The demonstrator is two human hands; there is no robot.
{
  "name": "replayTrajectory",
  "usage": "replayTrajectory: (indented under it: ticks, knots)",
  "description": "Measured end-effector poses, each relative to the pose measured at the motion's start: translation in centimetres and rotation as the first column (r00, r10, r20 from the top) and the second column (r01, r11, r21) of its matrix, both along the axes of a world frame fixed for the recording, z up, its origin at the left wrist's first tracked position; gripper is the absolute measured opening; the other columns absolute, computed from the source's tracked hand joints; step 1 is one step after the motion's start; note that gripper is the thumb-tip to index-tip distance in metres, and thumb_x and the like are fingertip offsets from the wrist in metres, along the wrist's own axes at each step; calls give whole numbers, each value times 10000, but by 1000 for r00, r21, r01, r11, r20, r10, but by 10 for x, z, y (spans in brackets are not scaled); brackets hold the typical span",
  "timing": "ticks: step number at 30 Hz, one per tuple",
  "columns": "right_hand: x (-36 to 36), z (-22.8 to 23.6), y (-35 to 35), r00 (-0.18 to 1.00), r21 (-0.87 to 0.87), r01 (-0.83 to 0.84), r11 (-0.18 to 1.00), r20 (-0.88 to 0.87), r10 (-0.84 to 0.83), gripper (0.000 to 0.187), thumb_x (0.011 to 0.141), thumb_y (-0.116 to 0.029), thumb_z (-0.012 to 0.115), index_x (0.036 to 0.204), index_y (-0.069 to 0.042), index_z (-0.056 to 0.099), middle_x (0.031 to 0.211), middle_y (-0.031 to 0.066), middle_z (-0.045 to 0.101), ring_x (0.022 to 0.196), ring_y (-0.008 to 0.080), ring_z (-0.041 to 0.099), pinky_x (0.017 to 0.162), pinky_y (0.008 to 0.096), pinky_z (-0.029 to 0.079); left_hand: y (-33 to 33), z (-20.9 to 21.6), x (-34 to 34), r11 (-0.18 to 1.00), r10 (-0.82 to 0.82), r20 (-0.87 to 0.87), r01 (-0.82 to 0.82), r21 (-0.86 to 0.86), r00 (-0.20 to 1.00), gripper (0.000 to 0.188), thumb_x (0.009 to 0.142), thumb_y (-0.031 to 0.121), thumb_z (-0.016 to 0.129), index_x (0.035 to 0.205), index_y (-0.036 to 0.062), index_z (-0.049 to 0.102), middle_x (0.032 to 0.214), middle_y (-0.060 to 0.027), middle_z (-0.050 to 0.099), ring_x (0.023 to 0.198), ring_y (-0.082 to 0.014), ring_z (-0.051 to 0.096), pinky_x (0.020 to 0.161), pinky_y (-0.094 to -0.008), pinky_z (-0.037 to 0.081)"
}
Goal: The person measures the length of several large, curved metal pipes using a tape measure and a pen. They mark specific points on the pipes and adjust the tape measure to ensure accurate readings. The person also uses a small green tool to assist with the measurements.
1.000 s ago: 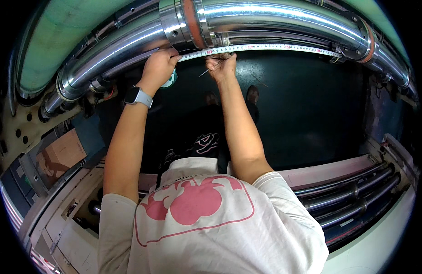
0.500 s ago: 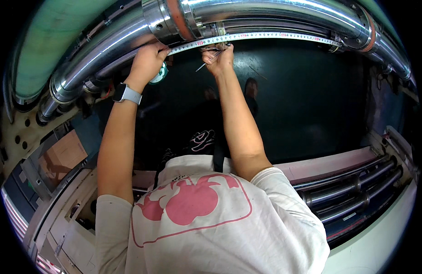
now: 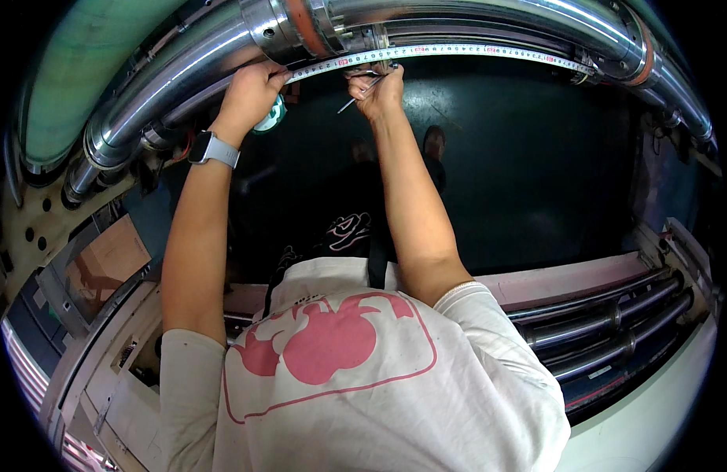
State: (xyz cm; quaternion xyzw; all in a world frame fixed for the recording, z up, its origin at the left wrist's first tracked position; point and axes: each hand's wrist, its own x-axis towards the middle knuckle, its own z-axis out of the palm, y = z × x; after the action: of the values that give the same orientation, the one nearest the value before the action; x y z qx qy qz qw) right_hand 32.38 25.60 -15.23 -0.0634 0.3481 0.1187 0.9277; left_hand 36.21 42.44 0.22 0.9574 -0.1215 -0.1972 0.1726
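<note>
Left hand (image 3: 251, 96) at eleven o'clock pinches the tape measure (image 3: 458, 50); right hand (image 3: 381, 94) at twelve curls round a thin rod (image 3: 346, 105).

Left hand (image 3: 249, 98) pinches tape measure (image 3: 450, 50) strip near its left end, green-and-white case (image 3: 272, 116) just below the fingers. Strip runs rightward along shiny metal roller (image 3: 473, 17), slightly bowed in the fisheye. Right hand (image 3: 385, 94) just under strip, gripping thin metal tool (image 3: 347, 105), tip pointing lower left; can't tell if fingers touch strip. Watch (image 3: 200, 147) on left wrist. Orange ring (image 3: 303, 26) around roller. Green roller (image 3: 84, 98) upper left. Cardboard box (image 3: 115, 252) at left, more rollers (image 3: 576, 334) lower right. White shirt (image 3: 458, 385), pink print.
</note>
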Motion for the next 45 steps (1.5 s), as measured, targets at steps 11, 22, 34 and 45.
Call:
replayTrajectory:
  ticks: [11,22,34,45]
  knots:
    - [3,-2,0,999,-53,-33,998,-12,33,540,870,-481,136,758,-42,431,562,93,430,401,149,282,345,253,192,2,2,1,998,-54,28,55,-24,998,280,814,229,549,933,-14,621,828,-216,599,781,-330,583,704,-367,441]
    - [3,-7,-2,999,-31,-35,999,20,36,570,876,-501,125,758,-28,422,571,84,418,419,149,285,360,261,190,7,-6,5,996,-87,38,87,2,996,301,816,227,557,962,-31,607,892,-219,604,839,-330,585,741,-352,444]
    - [8,-18,-1,999,-13,-9,1000,36,10,553,877,-516,127,792,-47,408,588,72,410,414,156,278,367,259,172,10,-13,6,992,-126,87,128,-16,988,284,814,222,553,963,-14,608,919,-203,601,865,-327,577,761,-356,438]
    - [5,-10,-4,998,-13,-29,999,61,30,605,869,-571,97,782,-56,401,585,75,405,412,155,261,367,261,169,8,-12,4,992,-128,102,130,-8,986,272,817,222,547,944,-9,612,900,-202,603,842,-330,578,747,-362,440]
